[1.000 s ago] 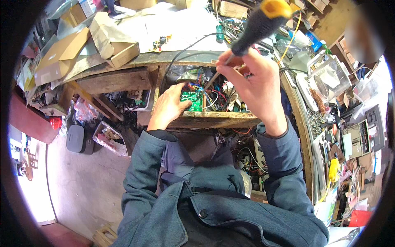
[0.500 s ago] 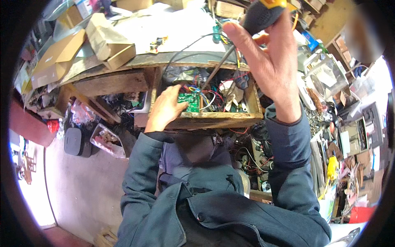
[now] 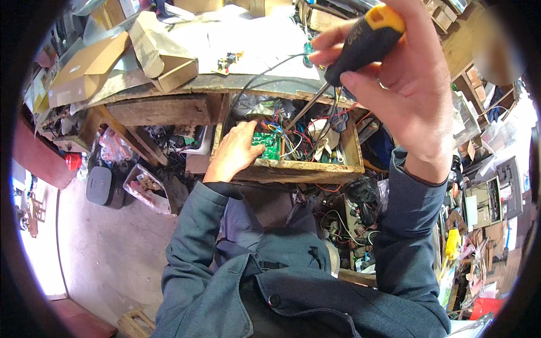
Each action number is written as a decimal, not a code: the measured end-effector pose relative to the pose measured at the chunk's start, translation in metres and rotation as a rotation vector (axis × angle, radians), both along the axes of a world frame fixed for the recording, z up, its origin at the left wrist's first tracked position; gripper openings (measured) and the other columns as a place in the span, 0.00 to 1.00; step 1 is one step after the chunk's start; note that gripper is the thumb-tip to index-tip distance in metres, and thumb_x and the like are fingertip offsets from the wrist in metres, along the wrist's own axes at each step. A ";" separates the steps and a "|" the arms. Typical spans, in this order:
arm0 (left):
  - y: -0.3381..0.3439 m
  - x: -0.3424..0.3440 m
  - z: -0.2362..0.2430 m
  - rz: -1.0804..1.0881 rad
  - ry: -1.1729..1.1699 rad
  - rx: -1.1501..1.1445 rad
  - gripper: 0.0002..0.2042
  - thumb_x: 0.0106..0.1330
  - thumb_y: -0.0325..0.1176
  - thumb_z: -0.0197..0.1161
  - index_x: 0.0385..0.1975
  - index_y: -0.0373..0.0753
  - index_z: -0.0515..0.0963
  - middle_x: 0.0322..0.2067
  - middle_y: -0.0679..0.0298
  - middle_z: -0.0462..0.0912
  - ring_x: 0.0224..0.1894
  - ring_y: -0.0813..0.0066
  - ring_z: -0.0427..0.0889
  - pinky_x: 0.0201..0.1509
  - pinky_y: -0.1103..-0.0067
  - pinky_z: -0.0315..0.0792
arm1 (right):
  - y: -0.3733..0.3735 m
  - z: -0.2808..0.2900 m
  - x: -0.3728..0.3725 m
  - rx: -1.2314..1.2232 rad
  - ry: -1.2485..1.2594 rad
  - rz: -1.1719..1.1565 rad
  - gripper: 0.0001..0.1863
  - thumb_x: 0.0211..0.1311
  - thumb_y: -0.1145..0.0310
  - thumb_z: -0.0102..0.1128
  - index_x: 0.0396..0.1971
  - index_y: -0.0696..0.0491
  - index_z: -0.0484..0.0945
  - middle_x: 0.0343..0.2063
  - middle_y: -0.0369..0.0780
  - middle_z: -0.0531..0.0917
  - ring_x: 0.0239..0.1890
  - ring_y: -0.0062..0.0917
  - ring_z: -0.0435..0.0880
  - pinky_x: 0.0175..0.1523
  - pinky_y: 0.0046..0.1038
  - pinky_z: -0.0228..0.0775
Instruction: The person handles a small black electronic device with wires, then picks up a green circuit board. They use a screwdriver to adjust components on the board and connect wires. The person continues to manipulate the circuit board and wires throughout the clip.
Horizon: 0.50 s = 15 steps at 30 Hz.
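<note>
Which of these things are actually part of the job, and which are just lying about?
Seemingly in use:
black-and-yellow screwdriver, held in the right hand
green circuit board, touched by the left hand
coloured wires beside the board, near the screwdriver's tip

Probably just lying about:
open cardboard box on the bench
teal-handled tool
dark grey container on the floor

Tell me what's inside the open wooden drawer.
In the drawer lie coloured wires and crumpled pale material. The left hand and green circuit board cover its front left part; whatever lies beneath the wires is hidden too.
</note>
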<state>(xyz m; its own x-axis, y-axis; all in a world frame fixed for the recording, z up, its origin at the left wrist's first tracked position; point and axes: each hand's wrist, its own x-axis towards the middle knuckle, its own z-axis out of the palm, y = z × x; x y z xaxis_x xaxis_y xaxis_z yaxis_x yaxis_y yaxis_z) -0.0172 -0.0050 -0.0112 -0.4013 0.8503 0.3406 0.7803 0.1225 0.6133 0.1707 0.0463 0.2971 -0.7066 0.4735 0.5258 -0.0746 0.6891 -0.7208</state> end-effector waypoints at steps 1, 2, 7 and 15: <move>-0.001 0.000 0.000 0.006 0.001 -0.010 0.33 0.59 0.37 0.74 0.62 0.28 0.74 0.53 0.43 0.82 0.56 0.43 0.81 0.61 0.62 0.75 | 0.006 -0.008 0.001 0.087 0.012 0.012 0.38 0.53 0.88 0.73 0.65 0.54 0.71 0.47 0.35 0.80 0.41 0.20 0.86 0.50 0.25 0.85; 0.000 -0.001 0.000 0.000 0.004 -0.009 0.32 0.59 0.37 0.74 0.62 0.28 0.74 0.53 0.43 0.82 0.56 0.43 0.81 0.61 0.62 0.75 | 0.006 -0.011 -0.002 0.174 0.026 0.018 0.35 0.54 0.87 0.73 0.63 0.54 0.73 0.48 0.35 0.80 0.42 0.21 0.86 0.51 0.26 0.85; -0.002 -0.001 -0.002 0.018 -0.006 -0.017 0.32 0.59 0.37 0.73 0.63 0.28 0.74 0.53 0.44 0.82 0.57 0.43 0.81 0.61 0.62 0.75 | -0.020 0.014 -0.009 0.138 -0.051 -0.212 0.32 0.55 0.86 0.74 0.60 0.54 0.75 0.44 0.34 0.81 0.40 0.18 0.86 0.48 0.25 0.85; 0.000 0.003 0.009 0.019 -0.036 -0.053 0.33 0.58 0.37 0.74 0.62 0.28 0.75 0.53 0.44 0.82 0.57 0.43 0.81 0.62 0.62 0.75 | 0.089 -0.102 -0.031 0.045 0.214 0.147 0.17 0.68 0.76 0.68 0.54 0.57 0.75 0.35 0.37 0.85 0.40 0.19 0.86 0.43 0.24 0.81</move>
<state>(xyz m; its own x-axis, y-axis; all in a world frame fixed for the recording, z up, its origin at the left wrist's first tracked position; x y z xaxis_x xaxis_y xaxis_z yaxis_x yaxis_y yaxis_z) -0.0143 -0.0054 -0.0027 -0.4284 0.8589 0.2808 0.7553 0.1698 0.6330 0.1399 0.1356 0.1951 -0.6365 0.3469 0.6888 -0.3239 0.6904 -0.6469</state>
